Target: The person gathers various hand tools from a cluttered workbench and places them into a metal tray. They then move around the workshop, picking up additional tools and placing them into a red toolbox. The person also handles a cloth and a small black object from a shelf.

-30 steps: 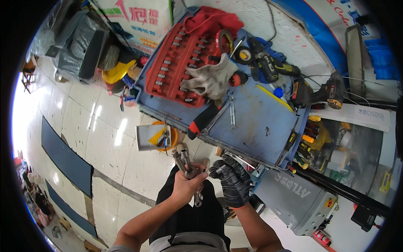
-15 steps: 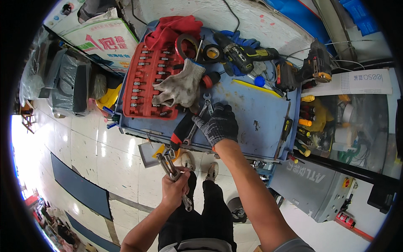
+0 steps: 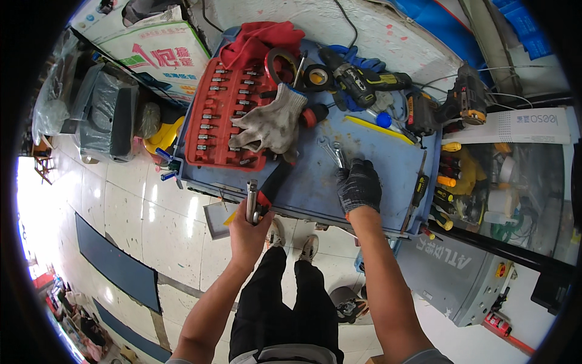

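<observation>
- Silver open-ended wrenches (image 3: 333, 151) lay along the blue metal tray (image 3: 306, 193), heads toward its far side, lower ends hidden under the gloved hand.
- The right hand (image 3: 359, 187), in a black-and-grey knit glove, was curled over the tray, apparently gripping those wrenches.
- The bare left hand (image 3: 250, 238), just off the tray's near edge, was closed around silver cylindrical metal tools (image 3: 251, 200).
- A red plastic socket case (image 3: 206, 115) stood open on the tray's left part, a grey cloth glove (image 3: 271, 126) over it.
- Judging progress, the wrenches had reached the tray but were not yet released; the left hand's tools were not yet laid down.
</observation>
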`<state>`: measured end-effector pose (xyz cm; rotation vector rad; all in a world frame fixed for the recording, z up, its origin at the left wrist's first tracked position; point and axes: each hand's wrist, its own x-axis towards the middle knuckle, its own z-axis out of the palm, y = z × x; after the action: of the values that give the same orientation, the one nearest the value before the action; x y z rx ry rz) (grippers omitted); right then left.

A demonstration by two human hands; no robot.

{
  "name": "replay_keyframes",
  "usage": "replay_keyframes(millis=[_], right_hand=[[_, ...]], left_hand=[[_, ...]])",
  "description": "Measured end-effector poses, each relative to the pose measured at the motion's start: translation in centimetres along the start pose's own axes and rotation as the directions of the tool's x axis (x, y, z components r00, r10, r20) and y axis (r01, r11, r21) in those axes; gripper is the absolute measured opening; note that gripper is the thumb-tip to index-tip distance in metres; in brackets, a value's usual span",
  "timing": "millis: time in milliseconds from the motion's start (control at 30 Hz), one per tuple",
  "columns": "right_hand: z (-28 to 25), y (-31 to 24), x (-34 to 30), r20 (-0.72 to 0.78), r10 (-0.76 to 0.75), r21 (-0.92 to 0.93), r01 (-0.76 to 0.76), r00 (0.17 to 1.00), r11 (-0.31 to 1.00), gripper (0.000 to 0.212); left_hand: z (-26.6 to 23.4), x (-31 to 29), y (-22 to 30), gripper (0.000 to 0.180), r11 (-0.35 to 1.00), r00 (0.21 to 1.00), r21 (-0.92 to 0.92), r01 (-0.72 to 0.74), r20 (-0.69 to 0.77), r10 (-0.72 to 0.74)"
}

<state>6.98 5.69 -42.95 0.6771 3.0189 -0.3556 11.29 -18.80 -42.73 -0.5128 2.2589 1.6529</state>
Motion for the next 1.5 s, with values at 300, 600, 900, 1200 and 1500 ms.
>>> replay_keyframes(millis=[300, 600, 900, 1200, 1500], right_hand=[[0.7, 3.7, 0.6, 0.027, -0.071, 0.272, 0.061, 0.997, 0.96, 0.03], [-5.0, 9.4, -8.4, 0.32, 0.299, 0.945, -0.279, 0.899, -0.172, 0.012], [-5.4, 16.5, -19.6, 0.058, 0.06, 0.296, -0.075, 0.996, 0.952, 0.016], [-3.6, 19.9, -15.5, 0.084, -0.18, 0.32, 0.144, 0.98, 0.937, 0.019], [-1.8, 20.2, -14.1, 0.065, -0.11, 0.296, 0.086, 0.992, 0.951, 0.021]], left_hand=[[1.1, -0.2, -0.1, 0.029, 0.97, 0.972, 0.092, -0.226, -0.041, 0.23], [1.0, 0.5, 0.6, 0.04, 0.995, 0.995, 0.073, -0.069, -0.072, 0.074], [1.3, -2.5, -1.1, 0.032, 0.999, 0.989, -0.017, -0.04, -0.147, 0.037], [1.3, -11.1, -5.7, 0.02, 0.973, 0.975, 0.096, 0.208, 0.065, -0.214], [2.5, -15.2, -8.0, 0.014, 0.977, 0.966, 0.037, 0.212, 0.146, -0.215]])
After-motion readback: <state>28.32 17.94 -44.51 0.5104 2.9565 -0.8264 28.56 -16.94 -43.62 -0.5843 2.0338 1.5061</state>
